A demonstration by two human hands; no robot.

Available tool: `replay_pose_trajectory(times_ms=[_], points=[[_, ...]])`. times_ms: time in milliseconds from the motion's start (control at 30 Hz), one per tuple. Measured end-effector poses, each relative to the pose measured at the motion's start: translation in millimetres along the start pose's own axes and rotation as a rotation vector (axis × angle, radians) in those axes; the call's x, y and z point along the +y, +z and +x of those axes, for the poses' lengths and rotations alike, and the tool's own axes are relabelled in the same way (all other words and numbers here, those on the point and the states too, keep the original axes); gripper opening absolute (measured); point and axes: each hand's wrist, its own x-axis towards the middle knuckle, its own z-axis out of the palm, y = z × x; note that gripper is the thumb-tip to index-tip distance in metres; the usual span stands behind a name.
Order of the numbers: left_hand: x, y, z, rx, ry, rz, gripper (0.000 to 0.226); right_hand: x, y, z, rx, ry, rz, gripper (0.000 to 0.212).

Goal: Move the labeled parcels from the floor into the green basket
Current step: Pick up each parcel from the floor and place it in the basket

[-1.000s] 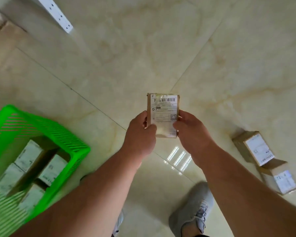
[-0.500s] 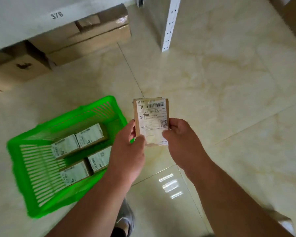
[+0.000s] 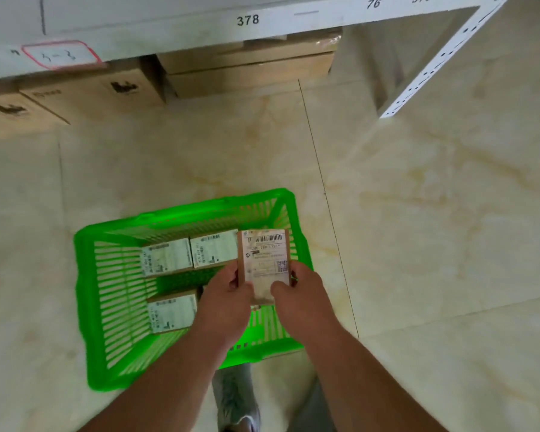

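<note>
parcel [image 3: 264,263] | held by left hand [image 3: 226,302] and right hand [image 3: 303,296] | above green basket [image 3: 88,294]

Setting: a parcel storeroom or small warehouse, indoors. Evidence: a white metal shelf [image 3: 200,29] runs along the top of the view, its front edge marked with handwritten numbers "378" and "76" and a red-bordered label [image 3: 61,54] with handwritten characters. A perforated white upright [image 3: 434,63] of the racking stands at right. Plain brown cartons [image 3: 247,68] sit stacked on the floor under the shelf, two with dark printed marks. Floor is glossy beige marble-look tile [image 3: 434,213]. A green plastic basket [image 3: 113,307] on the floor holds small cardboard parcels with printed shipping labels [image 3: 214,252]; barcodes are visible.
</note>
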Motion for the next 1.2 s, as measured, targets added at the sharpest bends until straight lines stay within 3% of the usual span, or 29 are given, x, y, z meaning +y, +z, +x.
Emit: replay_pose_trajectory(times_ms=[267,600,867,967,1067,1200], points=[[-16.9,4.1,76.1,-0.062,-0.082,0.006,0.05,7.2,25.5,69.1,-0.011,0.007,-0.029,0.048],[-40.1,22.4,127.3,-0.064,-0.104,0.014,0.042,34.2,52.7,116.9,0.065,0.031,-0.027,0.043],[-40.0,18.9,132.7,-0.036,-0.053,-0.039,0.042,25.4,53.3,123.1,0.095,0.015,-0.032,0.032],[-48.8,16.5,117.1,-0.013,-0.088,-0.014,0.044,26.2,53.3,110.0,0.072,0.054,-0.034,0.03],[-61.6,11.1,97.4,0.008,-0.154,0.035,0.053,27.1,50.0,92.8,0.043,0.093,-0.053,0.042],[-67.8,1.1,81.2,0.026,-0.209,0.129,0.058,25.8,39.2,71.6,-0.001,0.112,-0.06,0.03]])
